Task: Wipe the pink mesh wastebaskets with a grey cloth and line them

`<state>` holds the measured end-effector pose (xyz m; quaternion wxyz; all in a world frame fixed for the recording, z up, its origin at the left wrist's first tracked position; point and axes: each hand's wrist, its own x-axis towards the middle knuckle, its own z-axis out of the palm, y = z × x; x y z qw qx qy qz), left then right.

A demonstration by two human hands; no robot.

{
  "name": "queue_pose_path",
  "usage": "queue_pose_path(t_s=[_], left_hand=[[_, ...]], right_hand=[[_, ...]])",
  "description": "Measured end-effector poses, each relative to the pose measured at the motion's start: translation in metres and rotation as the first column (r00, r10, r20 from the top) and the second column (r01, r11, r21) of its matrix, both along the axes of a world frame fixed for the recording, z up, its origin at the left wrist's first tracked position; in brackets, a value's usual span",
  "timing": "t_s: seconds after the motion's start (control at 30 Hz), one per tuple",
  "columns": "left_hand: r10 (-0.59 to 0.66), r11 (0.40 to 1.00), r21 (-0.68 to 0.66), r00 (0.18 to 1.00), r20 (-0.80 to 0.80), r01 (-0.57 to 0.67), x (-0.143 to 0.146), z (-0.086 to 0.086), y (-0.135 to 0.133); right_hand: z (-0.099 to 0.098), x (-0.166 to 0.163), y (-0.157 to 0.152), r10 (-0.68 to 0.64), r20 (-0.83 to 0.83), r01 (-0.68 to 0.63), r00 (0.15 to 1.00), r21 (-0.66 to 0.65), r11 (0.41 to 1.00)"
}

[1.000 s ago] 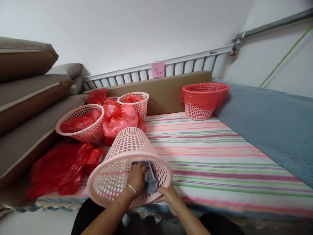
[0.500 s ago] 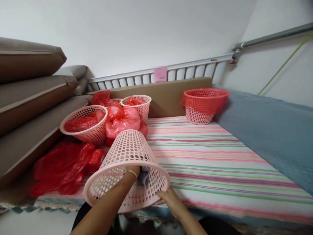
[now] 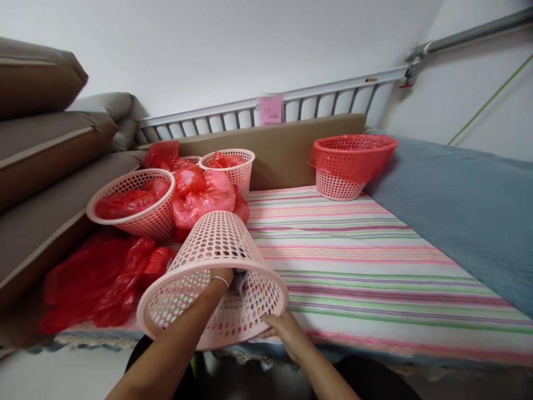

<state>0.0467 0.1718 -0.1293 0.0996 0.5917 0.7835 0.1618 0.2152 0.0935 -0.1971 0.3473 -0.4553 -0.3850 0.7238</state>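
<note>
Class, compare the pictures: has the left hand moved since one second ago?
Yes. The left hand has moved forward, nearer the brown panel behind, deeper into the tipped pink perforated basket.

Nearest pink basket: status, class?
Left hand inside pink basket, at grey cloth, grip hidden. Right hand holding rim. Tipped, mouth toward wearer. Red bag behind.

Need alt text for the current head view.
A person's left hand reaches inside a tipped pink basket beside a grayish cloth, while the right hand grips its rim. More baskets and red plastic bags sit on the striped sheet.
</note>
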Motion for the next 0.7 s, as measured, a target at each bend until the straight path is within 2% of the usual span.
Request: queue_pose_path(t_s=[0.1, 0.2, 0.3, 0.4, 0.5, 0.7], left_hand=[[-0.131, 0.991, -0.011, 0.988, -0.080, 0.130, 0.007, -0.004, -0.039], [-0.263, 0.965, -0.045, 0.957, -0.125, 0.260, 0.016, -0.009, -0.089], [-0.376, 0.927, -0.070, 0.914, -0.155, 0.369, 0.019, -0.018, -0.133], [-0.459, 0.889, -0.104, 0.861, -0.219, 0.447, 0.015, -0.023, -0.150], [-0.431, 0.902, -0.091, 0.870, -0.241, 0.422, 0.005, -0.018, -0.126], [-0.171, 0.985, 0.002, 0.968, -0.185, 0.175, -0.023, -0.001, -0.015]], right_hand=[[-0.001, -0.001, 0.000, -0.012, 0.014, 0.012, 1.000, -0.015, 1.000], [0.003, -0.002, -0.001, -0.008, 0.041, 0.008, 0.999, -0.008, 1.000], [0.009, -0.003, -0.005, -0.021, -0.010, 0.022, 1.000, 0.096, 0.995], [0.012, -0.004, -0.009, -0.050, -0.066, 0.059, 0.997, 0.156, 0.986], [0.008, -0.003, -0.009, -0.014, -0.007, 0.015, 1.000, 0.085, 0.996], [0.003, 0.002, 0.003, 0.040, 0.038, -0.041, 0.998, 0.027, 0.999]])
